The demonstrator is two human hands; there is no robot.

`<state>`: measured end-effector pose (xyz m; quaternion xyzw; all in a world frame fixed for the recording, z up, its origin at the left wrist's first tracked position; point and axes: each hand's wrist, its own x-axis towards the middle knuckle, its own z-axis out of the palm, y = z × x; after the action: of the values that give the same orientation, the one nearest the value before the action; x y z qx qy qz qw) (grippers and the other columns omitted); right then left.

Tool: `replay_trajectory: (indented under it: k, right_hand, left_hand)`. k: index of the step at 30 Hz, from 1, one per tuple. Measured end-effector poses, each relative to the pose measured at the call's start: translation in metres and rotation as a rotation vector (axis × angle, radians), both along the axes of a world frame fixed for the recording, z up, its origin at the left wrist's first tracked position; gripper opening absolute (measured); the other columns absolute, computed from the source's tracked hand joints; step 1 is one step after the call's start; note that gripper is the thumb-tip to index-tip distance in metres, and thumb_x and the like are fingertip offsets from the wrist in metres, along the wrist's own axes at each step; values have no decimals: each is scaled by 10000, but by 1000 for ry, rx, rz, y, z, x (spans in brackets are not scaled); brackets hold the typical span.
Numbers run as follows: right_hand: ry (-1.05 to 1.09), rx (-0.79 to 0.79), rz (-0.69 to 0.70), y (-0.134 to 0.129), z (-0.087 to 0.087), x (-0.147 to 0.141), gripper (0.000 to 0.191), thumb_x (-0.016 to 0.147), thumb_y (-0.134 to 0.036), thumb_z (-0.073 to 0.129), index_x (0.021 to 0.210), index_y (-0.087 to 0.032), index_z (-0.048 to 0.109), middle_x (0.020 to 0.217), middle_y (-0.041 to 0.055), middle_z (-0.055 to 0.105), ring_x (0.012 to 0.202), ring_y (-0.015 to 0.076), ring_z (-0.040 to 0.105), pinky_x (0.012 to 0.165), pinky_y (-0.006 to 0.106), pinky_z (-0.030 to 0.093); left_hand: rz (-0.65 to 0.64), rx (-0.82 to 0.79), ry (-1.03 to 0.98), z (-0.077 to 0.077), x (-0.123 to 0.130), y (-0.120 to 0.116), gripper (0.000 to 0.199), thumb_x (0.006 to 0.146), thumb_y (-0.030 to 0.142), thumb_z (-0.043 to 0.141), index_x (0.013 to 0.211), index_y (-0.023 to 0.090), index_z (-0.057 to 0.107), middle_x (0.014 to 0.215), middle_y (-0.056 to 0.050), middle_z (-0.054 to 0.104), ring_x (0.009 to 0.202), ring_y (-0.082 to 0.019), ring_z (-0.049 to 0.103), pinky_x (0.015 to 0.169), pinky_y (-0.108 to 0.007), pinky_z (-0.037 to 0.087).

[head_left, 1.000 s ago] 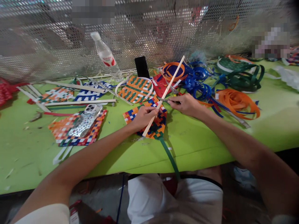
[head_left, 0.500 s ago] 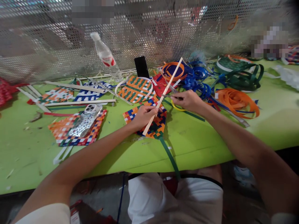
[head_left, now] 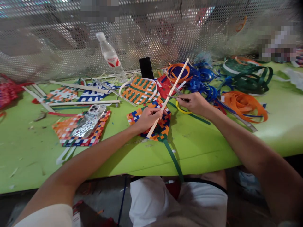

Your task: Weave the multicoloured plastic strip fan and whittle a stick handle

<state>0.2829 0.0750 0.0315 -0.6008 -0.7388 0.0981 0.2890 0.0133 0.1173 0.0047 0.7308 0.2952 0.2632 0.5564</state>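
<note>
My left hand pinches a long pale flat strip, which slants up and away to the right. Closed around a narrow dark blade-like tool is my right hand. The tool's thin tip meets or crosses the strip just above my left fingers; its exact kind is unclear. Under the left hand lies a multicoloured woven piece, partly covered by the hand and strip. From its near corner a green band hangs over the table edge. A yellow ring lies below my right hand.
On the green table, a patterned phone rests on another woven piece at left. A bottle and dark phone stand against the perforated metal panel. Blue, green and orange strip coils crowd the right side.
The view has shifted slightly, so everything sits a little further right. Both hands keep their hold, with the dark tool still at the strip.
</note>
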Motion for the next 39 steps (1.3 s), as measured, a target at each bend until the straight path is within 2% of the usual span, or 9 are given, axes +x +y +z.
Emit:
replay_trajectory:
  k: [7,15,20,33,39]
  right_hand:
    - [18,2,4,0,-1,0,459,961,-501,522,910,-127,784,659,17,528,599,110,352,576,277,275]
    - [11,-5,23,-1,0,-1,441,971,-490,513,882,-133,757,653,8,504,591,106,355,568,278,271]
    - [16,-6,30,-1,1,-1,431,976,-481,514,853,-138,743,644,4,485,597,108,340,565,281,263]
    - [19,-6,35,-1,0,0,437,982,-486,527,937,-135,783,675,7,545,605,106,377,569,269,289]
    - [19,-9,30,0,-2,1,436,984,-485,528,957,-137,789,671,11,552,601,109,379,570,275,287]
  left_hand:
    - [11,10,6,1,1,-1,420,932,475,605,657,159,569,617,12,488,512,-73,386,484,-226,277]
    - [25,41,40,0,0,-1,410,931,503,598,745,146,674,592,16,510,495,-77,395,476,-226,276]
    - [10,62,45,3,1,-2,405,927,483,594,718,145,669,607,8,556,492,-75,423,481,-223,304]
    - [4,55,45,3,0,-2,447,934,523,597,681,156,623,600,6,534,492,-81,416,475,-226,316]
    - [1,47,43,3,0,-2,402,936,486,592,716,155,652,603,9,543,500,-82,419,480,-224,316]
